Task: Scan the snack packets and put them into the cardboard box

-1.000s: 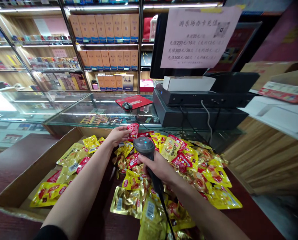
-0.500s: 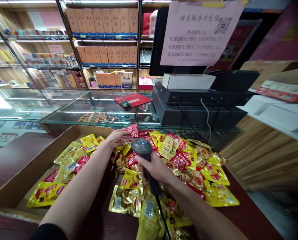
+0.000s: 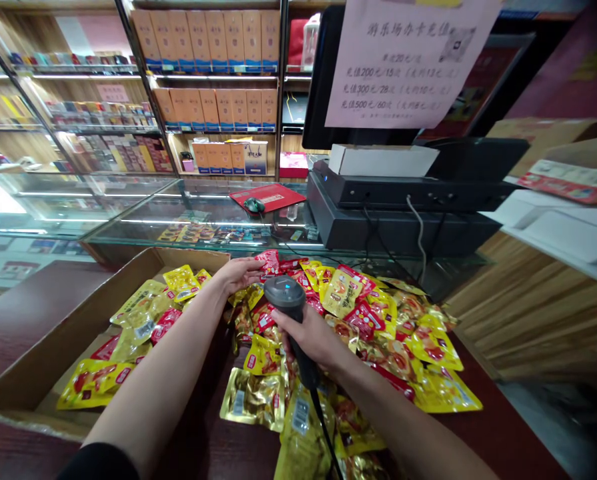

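The right hand (image 3: 309, 338) has its grip closed around a corded barcode scanner (image 3: 285, 297), while the left hand (image 3: 238, 275) lies open (fingers just beside a red packet (image 3: 269, 262)) over many foil snack packets (image 3: 342, 293), heaped across a cardboard box (image 3: 78, 327) and the bench (image 3: 23, 293).

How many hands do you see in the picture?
2. The left hand is open beside a red snack packet. The right hand grips a black barcode scanner. No others show.
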`<control>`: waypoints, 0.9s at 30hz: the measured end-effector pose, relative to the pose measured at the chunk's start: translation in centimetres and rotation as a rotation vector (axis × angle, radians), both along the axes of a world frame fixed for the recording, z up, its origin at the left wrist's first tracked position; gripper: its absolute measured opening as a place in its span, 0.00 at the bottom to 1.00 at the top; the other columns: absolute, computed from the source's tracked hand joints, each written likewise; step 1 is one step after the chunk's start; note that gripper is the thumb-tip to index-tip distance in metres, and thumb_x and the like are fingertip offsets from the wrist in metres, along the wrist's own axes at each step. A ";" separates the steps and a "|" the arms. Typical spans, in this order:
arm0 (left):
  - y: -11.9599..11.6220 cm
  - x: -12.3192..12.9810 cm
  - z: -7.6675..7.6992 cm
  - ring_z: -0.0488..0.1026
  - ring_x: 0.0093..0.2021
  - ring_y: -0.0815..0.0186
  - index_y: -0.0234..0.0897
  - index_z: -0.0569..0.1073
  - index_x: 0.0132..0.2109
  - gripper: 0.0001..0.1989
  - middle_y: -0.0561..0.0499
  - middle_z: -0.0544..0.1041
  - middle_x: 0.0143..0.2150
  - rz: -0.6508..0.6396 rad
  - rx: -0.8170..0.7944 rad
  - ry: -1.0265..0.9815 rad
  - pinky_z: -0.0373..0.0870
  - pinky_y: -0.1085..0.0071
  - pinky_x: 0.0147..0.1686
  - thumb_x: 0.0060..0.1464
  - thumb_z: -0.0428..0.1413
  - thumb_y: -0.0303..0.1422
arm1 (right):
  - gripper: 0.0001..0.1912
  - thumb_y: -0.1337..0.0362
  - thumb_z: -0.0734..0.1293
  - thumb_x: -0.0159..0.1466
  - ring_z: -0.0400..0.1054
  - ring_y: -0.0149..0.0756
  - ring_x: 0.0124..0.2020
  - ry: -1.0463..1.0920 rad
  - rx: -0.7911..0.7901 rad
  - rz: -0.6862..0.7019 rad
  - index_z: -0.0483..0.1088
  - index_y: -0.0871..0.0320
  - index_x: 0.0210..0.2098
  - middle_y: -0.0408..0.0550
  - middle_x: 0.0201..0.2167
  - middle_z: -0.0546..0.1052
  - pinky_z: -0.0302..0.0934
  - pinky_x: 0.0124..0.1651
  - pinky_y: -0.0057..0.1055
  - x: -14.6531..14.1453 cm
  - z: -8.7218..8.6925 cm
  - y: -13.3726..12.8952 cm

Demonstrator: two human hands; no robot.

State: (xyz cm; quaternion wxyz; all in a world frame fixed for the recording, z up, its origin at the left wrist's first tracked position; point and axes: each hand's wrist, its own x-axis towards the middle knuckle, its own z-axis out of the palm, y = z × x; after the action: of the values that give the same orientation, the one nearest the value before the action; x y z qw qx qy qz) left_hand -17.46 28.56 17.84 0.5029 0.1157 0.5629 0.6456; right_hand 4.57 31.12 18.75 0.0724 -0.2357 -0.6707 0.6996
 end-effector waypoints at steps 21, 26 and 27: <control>0.1 0.1 -0.1 0.74 0.22 0.70 0.30 0.72 0.31 0.04 0.48 0.78 0.26 -0.037 -0.010 -0.009 0.72 0.80 0.22 0.49 0.59 0.21 | 0.15 0.52 0.64 0.62 0.62 0.29 0.12 0.011 0.059 -0.010 0.62 0.56 0.27 0.39 0.13 0.68 0.59 0.15 0.25 0.0 -0.9 0.4; 0.2 0.3 -0.3 0.75 0.25 0.69 0.28 0.72 0.32 0.02 0.46 0.78 0.28 -0.007 0.015 0.023 0.73 0.77 0.25 0.50 0.58 0.20 | 0.14 0.53 0.64 0.62 0.61 0.28 0.11 0.006 0.043 -0.015 0.61 0.56 0.28 0.38 0.12 0.68 0.59 0.15 0.25 0.1 -0.6 0.3; 0.2 0.3 -0.3 0.75 0.25 0.69 0.28 0.72 0.32 0.02 0.45 0.78 0.29 0.009 0.023 0.030 0.74 0.76 0.26 0.50 0.58 0.20 | 0.14 0.53 0.64 0.62 0.62 0.28 0.12 0.009 0.044 -0.013 0.61 0.56 0.28 0.38 0.12 0.68 0.59 0.15 0.25 0.1 -0.6 0.3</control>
State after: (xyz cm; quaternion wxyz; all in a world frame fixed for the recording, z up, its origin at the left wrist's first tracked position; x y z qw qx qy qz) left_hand -17.14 28.74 17.49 0.4900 0.1286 0.5635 0.6526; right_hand 4.67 31.46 18.15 0.0852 -0.2354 -0.6839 0.6853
